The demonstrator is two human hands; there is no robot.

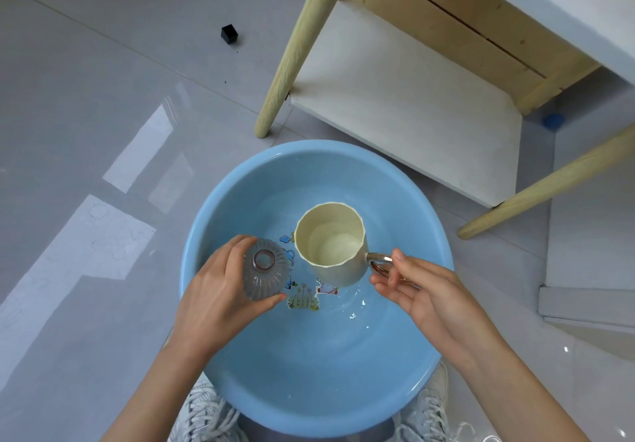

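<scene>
Looking down from above at one round blue basin [309, 390] of shallow water on a grey tiled floor, wedged between my two white laced shoes [206, 410], probably so it stays put while I wash. My left hand [213, 294] grips one small ribbed clear glass [265, 270], fingers [233, 244] curled round its far side and thumb on the near side, its small round end turned up towards me, held over the basin's left half so drips fall inside. My right hand [426, 294] pinches the shiny metal handle of one cream mug [331, 245] between thumb and nearly straight fingers [388, 287]; the mug stands upright near the basin's middle with water in it, seemingly being rinsed. Beyond are two pale wooden legs [299, 46] and one small black cube [229, 34] on the floor
</scene>
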